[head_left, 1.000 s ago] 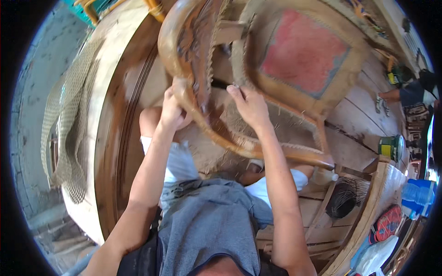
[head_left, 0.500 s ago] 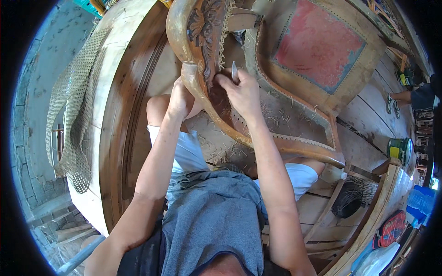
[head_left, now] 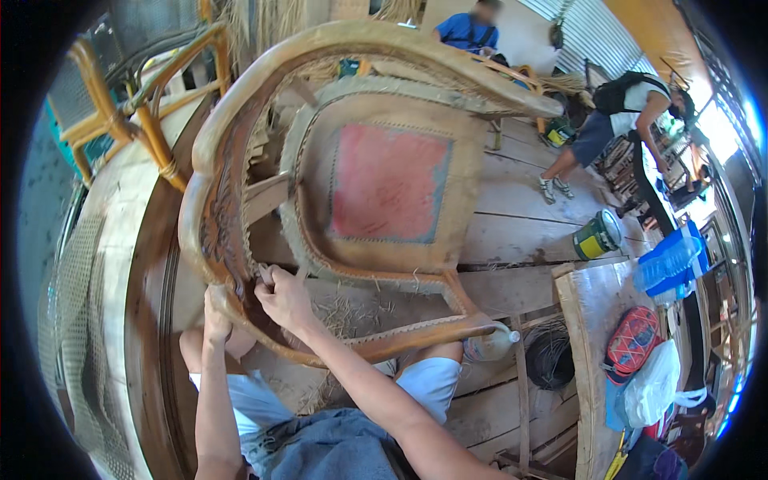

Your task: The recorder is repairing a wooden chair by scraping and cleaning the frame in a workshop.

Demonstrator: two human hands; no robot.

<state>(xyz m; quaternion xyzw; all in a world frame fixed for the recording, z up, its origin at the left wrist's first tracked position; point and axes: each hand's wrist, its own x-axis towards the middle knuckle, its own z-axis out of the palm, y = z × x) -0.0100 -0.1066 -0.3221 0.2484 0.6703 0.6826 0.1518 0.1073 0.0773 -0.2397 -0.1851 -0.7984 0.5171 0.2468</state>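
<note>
A carved wooden armchair frame point(head_left: 200, 152) lies tipped over in front of me, its curved rail arching round a seat with a red leather-like panel point(head_left: 388, 180). My left hand point(head_left: 216, 312) is closed round the near part of the outer rail. Just inside that rail, my right hand point(head_left: 284, 300) is closed at the carved edge, against the frayed woven trim. A small metal blade-like tool is in its grip; now it is mostly hidden by the fingers.
Straw scraps point(head_left: 340, 316) litter the plank floor. Rattan chairs point(head_left: 120, 120) stand at far left, above a netting piece point(head_left: 80, 320). On the right are a paint bucket point(head_left: 598, 234), a wooden bench point(head_left: 584, 352) with bags, and a coil of black wire point(head_left: 550, 360). Two people work farther off.
My view has swung up and to the right, showing more of the chair and the people beyond. Both hands stay at the same rail; the tool's blade no longer sticks up visibly.
</note>
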